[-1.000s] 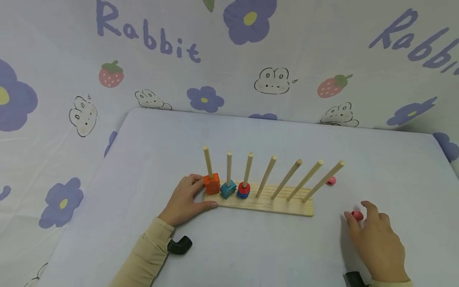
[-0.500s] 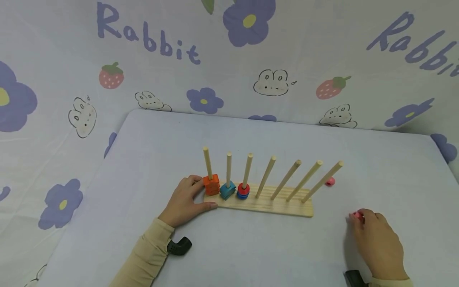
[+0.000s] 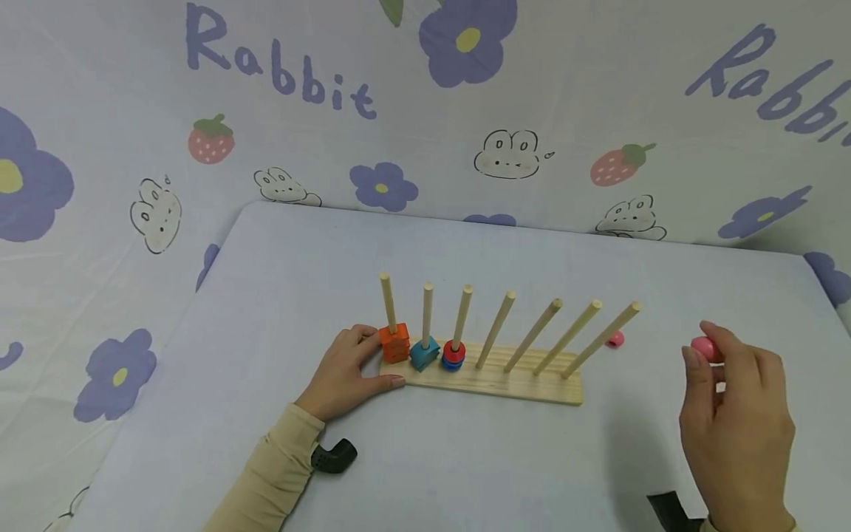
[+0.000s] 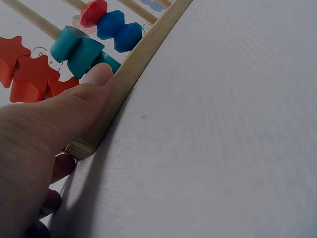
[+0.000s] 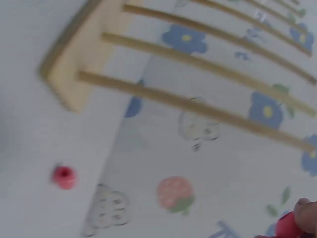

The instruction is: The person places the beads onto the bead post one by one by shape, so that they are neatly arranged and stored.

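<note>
My left hand grips the left end of a wooden peg board. Its thumb lies along the front edge in the left wrist view, while other fingertips show past the end. Orange star-shaped beads sit on the leftmost peg, teal half-round beads on the second. On the third peg a red bead tops blue beads. Raised at the right, my right hand pinches a pinkish-red bead between thumb and fingers. Another pinkish-red bead lies on the table beyond the board's right end.
Several bare wooden pegs stand upright on the right part of the board. The white table ends at the back against a patterned cloth. Black wrist cameras sit at both cuffs.
My right hand has closed on the nearer pinkish-red bead and lifted it off the table, up and to the right. The left hand and the peg board have stayed put.
</note>
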`<action>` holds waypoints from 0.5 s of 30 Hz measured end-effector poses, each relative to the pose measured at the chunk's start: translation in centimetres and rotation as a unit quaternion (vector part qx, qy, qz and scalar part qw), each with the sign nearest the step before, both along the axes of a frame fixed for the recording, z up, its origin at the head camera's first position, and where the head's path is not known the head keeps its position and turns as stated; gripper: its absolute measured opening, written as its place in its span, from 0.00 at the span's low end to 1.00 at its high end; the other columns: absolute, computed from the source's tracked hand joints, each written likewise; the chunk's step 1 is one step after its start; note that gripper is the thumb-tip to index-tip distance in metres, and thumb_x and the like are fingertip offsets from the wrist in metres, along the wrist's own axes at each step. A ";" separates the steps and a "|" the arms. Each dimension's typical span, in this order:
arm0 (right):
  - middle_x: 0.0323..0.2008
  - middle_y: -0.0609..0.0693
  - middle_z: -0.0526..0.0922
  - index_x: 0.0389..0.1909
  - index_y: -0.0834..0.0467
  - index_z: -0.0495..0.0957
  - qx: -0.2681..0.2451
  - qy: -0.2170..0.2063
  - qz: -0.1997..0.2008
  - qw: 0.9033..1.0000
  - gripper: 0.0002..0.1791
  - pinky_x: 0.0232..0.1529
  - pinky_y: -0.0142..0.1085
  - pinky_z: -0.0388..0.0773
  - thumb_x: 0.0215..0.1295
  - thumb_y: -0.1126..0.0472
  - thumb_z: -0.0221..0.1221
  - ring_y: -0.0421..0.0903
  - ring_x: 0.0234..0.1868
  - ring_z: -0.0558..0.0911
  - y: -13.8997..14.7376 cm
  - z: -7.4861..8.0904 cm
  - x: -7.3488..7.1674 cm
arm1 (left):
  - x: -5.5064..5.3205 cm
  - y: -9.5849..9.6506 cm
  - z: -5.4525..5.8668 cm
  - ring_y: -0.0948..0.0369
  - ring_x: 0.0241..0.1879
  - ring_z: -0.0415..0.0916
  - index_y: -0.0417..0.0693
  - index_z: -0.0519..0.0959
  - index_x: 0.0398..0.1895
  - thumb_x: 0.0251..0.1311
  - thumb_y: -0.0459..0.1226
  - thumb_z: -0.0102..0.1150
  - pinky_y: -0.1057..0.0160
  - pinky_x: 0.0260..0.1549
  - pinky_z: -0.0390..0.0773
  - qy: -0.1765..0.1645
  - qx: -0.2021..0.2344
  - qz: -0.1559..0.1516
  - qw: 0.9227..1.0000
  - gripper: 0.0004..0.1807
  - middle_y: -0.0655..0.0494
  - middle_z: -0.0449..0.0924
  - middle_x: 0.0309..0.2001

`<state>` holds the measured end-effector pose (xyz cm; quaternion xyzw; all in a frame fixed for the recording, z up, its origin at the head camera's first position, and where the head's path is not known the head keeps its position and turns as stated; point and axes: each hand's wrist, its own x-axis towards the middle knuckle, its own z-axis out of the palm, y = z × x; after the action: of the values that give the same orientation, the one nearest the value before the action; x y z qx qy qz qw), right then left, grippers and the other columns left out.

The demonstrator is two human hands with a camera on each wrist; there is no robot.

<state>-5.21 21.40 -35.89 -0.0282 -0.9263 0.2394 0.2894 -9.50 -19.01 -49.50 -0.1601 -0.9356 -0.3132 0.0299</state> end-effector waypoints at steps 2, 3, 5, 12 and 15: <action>0.44 0.67 0.72 0.60 0.61 0.73 -0.013 0.059 0.027 0.998 0.20 0.36 0.12 0.58 0.69 0.62 0.56 0.23 0.39 0.66 -1.0 1.2 0.1 | 0.0 0.0 0.0 0.62 0.44 0.64 0.63 0.71 0.64 0.47 0.62 0.67 0.60 0.43 0.67 0.002 0.000 -0.001 1.000 0.39 0.60 0.70 0.51; 0.44 0.68 0.72 0.61 0.61 0.73 -0.020 0.086 0.043 0.995 0.20 0.38 0.11 0.58 0.69 0.63 0.56 0.20 0.41 0.63 -1.6 1.7 0.1 | 0.0 0.0 0.0 0.61 0.44 0.64 0.62 0.71 0.64 0.47 0.61 0.67 0.60 0.43 0.67 0.003 0.000 -0.001 1.000 0.39 0.59 0.70 0.51; 0.46 0.70 0.72 0.61 0.64 0.71 -0.035 0.120 0.070 0.990 0.22 0.40 0.12 0.59 0.68 0.62 0.56 0.20 0.43 0.64 -2.8 2.7 0.2 | 0.1 -0.1 0.0 0.61 0.45 0.64 0.62 0.71 0.64 0.47 0.61 0.67 0.59 0.43 0.68 0.004 0.000 -0.001 1.000 0.39 0.59 0.71 0.51; 0.43 0.68 0.77 0.50 0.72 0.73 -0.065 0.191 0.151 0.968 0.24 0.40 0.14 0.64 0.67 0.54 0.58 0.43 0.36 0.78 -6.3 4.5 -0.6 | 0.0 -0.1 -0.1 0.61 0.45 0.64 0.63 0.71 0.65 0.47 0.61 0.67 0.59 0.43 0.67 0.003 0.001 -0.004 1.000 0.39 0.59 0.71 0.51; 0.43 0.68 0.78 0.49 0.72 0.74 -0.044 0.201 0.189 0.960 0.26 0.38 0.14 0.65 0.70 0.49 0.54 0.50 0.32 0.77 -7.4 5.0 -1.1 | -0.1 -0.1 -0.1 0.62 0.43 0.64 0.63 0.71 0.64 0.47 0.62 0.67 0.60 0.42 0.67 0.003 0.001 -0.004 1.000 0.39 0.59 0.71 0.51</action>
<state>-6.33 13.97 -30.87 0.1835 -0.8260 0.3307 0.4181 -9.58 -19.07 -49.56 -0.1652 -0.9344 -0.3140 0.0314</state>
